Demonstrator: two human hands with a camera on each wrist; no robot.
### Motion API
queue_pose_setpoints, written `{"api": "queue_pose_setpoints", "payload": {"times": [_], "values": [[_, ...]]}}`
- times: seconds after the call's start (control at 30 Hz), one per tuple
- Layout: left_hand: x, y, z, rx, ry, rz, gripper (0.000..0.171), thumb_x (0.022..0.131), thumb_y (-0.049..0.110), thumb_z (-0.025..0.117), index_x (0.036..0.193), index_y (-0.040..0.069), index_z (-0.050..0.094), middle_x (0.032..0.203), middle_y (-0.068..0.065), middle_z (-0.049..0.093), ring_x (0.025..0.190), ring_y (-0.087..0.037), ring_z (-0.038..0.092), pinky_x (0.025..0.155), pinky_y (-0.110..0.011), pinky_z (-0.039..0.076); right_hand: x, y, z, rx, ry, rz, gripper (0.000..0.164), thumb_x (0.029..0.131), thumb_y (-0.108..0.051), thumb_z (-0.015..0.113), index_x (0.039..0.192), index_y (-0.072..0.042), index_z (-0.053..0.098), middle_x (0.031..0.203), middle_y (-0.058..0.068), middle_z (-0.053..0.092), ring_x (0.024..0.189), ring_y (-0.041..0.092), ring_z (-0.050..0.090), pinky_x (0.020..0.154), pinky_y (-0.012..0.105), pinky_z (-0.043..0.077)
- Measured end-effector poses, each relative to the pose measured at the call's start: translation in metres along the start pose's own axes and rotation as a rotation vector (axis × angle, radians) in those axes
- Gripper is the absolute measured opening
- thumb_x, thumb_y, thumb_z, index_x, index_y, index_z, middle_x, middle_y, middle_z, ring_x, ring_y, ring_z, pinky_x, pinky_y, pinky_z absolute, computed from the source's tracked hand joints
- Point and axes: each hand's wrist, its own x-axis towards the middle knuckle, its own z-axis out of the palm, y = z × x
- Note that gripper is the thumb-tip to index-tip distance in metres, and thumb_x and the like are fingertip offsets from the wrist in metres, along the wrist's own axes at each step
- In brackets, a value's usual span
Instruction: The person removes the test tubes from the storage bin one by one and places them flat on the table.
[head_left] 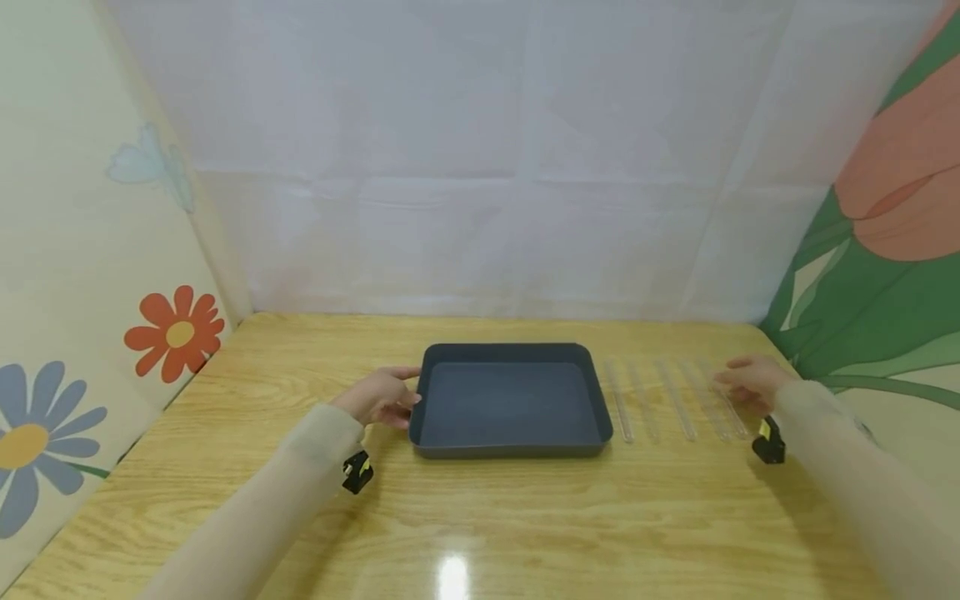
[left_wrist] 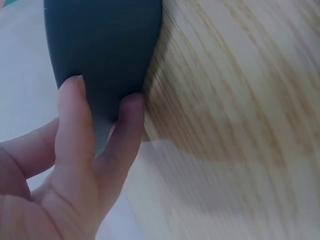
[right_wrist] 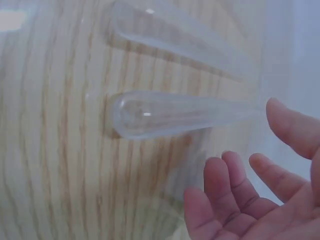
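A dark grey rectangular tray [head_left: 513, 451] lies on the wooden table, its inside bare. My left hand [head_left: 382, 396] is at the tray's left side. In the left wrist view, fingertips [left_wrist: 131, 102] of that hand touch the tray's outer wall [left_wrist: 102, 47], without curling round it. To the right of the tray lie several clear test tubes [head_left: 678, 402] in a row, roughly parallel, rounded ends toward me. My right hand [head_left: 753, 382] is beside the rightmost ones, fingers loosely bent and holding nothing. In the right wrist view, the nearest test tube [right_wrist: 165, 114] lies apart from the fingers.
The wooden table [head_left: 525, 533] reaches back to a white cloth backdrop [head_left: 480, 167]. A flower-printed panel [head_left: 82, 250] stands at the left, and a tulip-printed one [head_left: 885, 283] at the right. Each wrist carries a small black camera mount [head_left: 357, 472].
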Motion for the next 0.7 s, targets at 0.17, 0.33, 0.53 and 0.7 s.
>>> {"api": "queue_pose_setpoints", "payload": {"times": [0.17, 0.33, 0.53, 0.7], "values": [[0.000, 0.000, 0.000, 0.020, 0.008, -0.010, 0.065, 0.095, -0.009, 0.048, 0.154, 0.005, 0.024, 0.121, -0.029, 0.052, 0.066, -0.021, 0.057, 0.052, -0.025, 0.054, -0.003, -0.003, 0.001, 0.044, -0.003, -0.027, 0.073, 0.098, -0.021, 0.053, 0.144, 0.018, 0.011, 0.064, -0.007, 0.044, 0.055, 0.006, 0.043, 0.053, 0.022, 0.041], [0.000, 0.000, 0.000, 0.051, 0.014, -0.008, 0.065, 0.095, -0.009, 0.047, 0.153, 0.001, 0.021, 0.124, -0.031, 0.051, 0.071, -0.024, 0.060, 0.054, -0.026, 0.055, -0.010, -0.009, 0.000, 0.024, 0.001, -0.048, 0.074, 0.099, -0.025, 0.052, 0.144, 0.018, 0.011, 0.081, 0.001, 0.054, 0.068, 0.010, 0.050, 0.064, 0.029, 0.044], [0.000, 0.001, -0.001, 0.101, 0.022, 0.009, 0.063, 0.098, -0.003, 0.048, 0.151, -0.008, 0.015, 0.135, -0.037, 0.041, 0.099, -0.040, 0.062, 0.070, -0.036, 0.058, -0.015, -0.014, 0.002, -0.003, 0.007, -0.089, 0.074, 0.100, -0.031, 0.049, 0.145, 0.016, 0.013, 0.123, 0.030, 0.048, 0.093, 0.023, 0.053, 0.069, 0.033, 0.047], [-0.002, -0.003, -0.007, 0.069, -0.012, 0.031, 0.064, 0.102, 0.007, 0.046, 0.149, -0.012, 0.007, 0.140, -0.037, 0.035, 0.117, -0.050, 0.050, 0.085, -0.045, 0.055, -0.020, -0.021, 0.010, -0.018, 0.012, -0.178, 0.073, 0.102, -0.034, 0.046, 0.148, 0.013, 0.014, 0.137, 0.039, 0.037, 0.113, 0.046, 0.050, 0.082, 0.041, 0.052]]}}
